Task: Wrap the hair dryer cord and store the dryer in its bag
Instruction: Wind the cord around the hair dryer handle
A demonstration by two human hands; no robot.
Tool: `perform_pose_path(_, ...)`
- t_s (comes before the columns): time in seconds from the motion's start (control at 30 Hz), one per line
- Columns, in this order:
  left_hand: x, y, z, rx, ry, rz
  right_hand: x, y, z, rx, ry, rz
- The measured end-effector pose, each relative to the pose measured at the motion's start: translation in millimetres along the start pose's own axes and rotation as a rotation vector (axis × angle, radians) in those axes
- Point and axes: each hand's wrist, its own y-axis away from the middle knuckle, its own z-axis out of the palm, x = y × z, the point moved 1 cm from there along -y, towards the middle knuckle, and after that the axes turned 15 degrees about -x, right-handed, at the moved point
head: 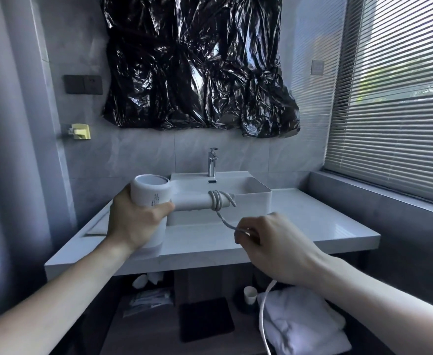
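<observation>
The left hand (pixel 133 221) is curled round the barrel of the hair dryer (pixel 156 196), holding it in the air above the counter (pixel 312 226) with the handle pointing right, in front of the sink (pixel 248 185). The right hand (pixel 269 247) pinches the cord (pixel 225 221) just below the handle, fingers closed on it; the rest of the cord drops from under that wrist toward the shelf below and runs out of view.

A few turns already sit near the end of the handle, crossing one another unevenly. The likely trouble is there: if the pinch slackens, those turns could slide off the handle's end and spring loose. Pulling too hard instead could kink the cord where it leaves the handle. The long hanging tail might catch on the white towel (pixel 300 324) or the cup (pixel 250 294) under the counter and drag them. No bag is clearly visible, so stowing may mean a search one-handed.
</observation>
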Motion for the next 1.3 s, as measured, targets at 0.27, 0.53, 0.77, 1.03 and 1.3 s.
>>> perform_pose_path(0.27, -4.2, 15.0, 7.8, -0.247, -0.164, 0.064, 0.0, -20.9, -17.9, 0.135, 0.009, -0.051)
perform_pose_path(0.53, 16.3, 32.2, 5.2, -0.436, -0.056, 0.137, 34.5, -45.3, -35.6, 0.159, -0.163, 0.048)
perform_pose_path(0.77, 30.7, 37.1, 0.1, -0.605, 0.141, 0.086, 59.9, -52.4, -30.0, -0.02, -0.488, 0.064)
perform_pose_path(1.03, 28.0, 36.4, -1.6, -0.521, 0.425, -0.048, 62.5, -49.9, -12.6, -0.085, -0.716, 0.016)
perform_pose_path(1.3, 32.7, 29.4, 3.6, -0.368, 0.528, -0.072, 52.9, -42.6, 22.6, -0.106, -0.822, 0.132)
